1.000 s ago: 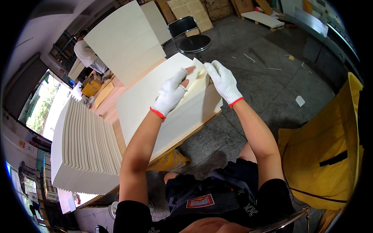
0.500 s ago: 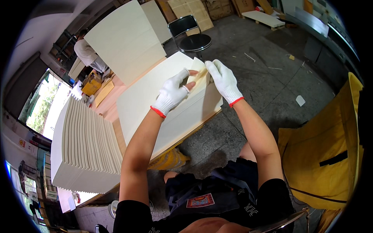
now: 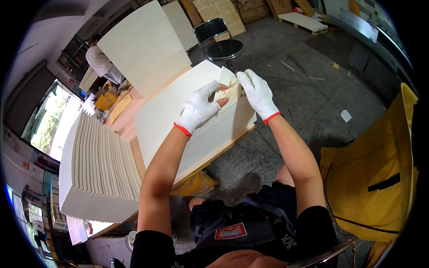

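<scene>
Over the surface (image 3: 129,110), right of stacked boards (image 3: 100,165), a creased cream sheet (image 3: 233,93) is pinched by the right hand (image 3: 256,92), left hand (image 3: 199,105) parted.

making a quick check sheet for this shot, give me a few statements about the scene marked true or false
1. The left hand wears a white glove with a red cuff. True.
2. The right hand is gloveless. False: it wears a white glove with a red cuff too.
3. Two bare fingertips of the left hand are at the cream sheet. True.
4. The tall ridged pale stack stands on the person's right. False: it stands on the left.
5. The chair beyond the hands has a bright red seat. False: its seat is black.
6. A person in a pale top is in the background at the left. True.
</scene>
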Demonstrator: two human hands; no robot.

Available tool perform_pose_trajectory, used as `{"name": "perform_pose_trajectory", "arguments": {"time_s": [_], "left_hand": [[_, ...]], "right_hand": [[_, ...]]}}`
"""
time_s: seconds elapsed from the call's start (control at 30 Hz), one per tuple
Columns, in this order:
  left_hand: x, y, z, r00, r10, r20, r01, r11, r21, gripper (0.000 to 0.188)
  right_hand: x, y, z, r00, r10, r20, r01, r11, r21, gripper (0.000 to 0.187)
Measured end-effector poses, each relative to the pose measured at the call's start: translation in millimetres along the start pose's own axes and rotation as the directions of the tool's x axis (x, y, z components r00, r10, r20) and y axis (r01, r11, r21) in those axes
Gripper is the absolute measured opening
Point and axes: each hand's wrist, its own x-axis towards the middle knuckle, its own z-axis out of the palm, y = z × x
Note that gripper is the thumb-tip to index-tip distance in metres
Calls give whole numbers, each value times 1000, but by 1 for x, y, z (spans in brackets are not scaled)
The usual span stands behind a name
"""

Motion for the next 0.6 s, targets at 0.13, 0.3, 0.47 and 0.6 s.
{"name": "perform_pose_trajectory", "arguments": {"time_s": [0.13, 0.3, 0.47, 0.6], "left_hand": [[-1, 3, 1, 999, 22, -47, -27, 995, -95, 30], [1, 0, 0, 999, 36, -3, -37, 999, -16, 30], [0, 2, 2, 1000, 6, -6, -6, 1000, -1, 34], [1, 3, 3, 1000, 0, -5, 0, 998, -63, 35]], "right_hand": [[0, -3, -3, 999, 24, 36, -24, 1000, 6, 57], [1, 2, 0, 1000, -7, 4, 7, 1000, -26, 55], [1, 3, 2, 999, -30, -11, 30, 999, -27, 53], [1, 3, 0, 1000, -4, 11, 5, 1000, -23, 53]]}}
